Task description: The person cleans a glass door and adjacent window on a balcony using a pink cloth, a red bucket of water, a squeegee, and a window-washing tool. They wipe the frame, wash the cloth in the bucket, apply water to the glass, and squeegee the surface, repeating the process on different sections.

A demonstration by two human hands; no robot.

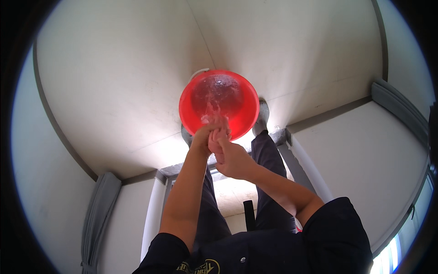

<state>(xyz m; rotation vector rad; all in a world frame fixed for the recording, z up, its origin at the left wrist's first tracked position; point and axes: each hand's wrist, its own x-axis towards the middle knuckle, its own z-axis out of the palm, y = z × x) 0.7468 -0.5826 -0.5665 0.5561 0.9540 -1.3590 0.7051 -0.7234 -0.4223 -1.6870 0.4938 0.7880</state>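
Observation:
A red plastic bucket (252, 102) stands on the floor between my feet, with water (219, 94) and some foam inside. Over its near rim my left hand (207, 132) is bent around, pressed against my right hand (237, 160), which comes from the right and reaches up to it. Between them is a wet, pinkish mass with folds; red light from the bucket tints it, and I cannot tell whether it is a cloth or fingers. Water splashes just beyond the fingers, over the inside of the bucket. The bucket's pale handle (198, 72) lies at its far left rim.
My boots (261, 114) are on either side of the bucket, on a pale floor (143, 75) with seams. Behind me is a doorway threshold (171, 169). Grey curtains hang at the left (99, 209) and the right (397, 102), beside white walls.

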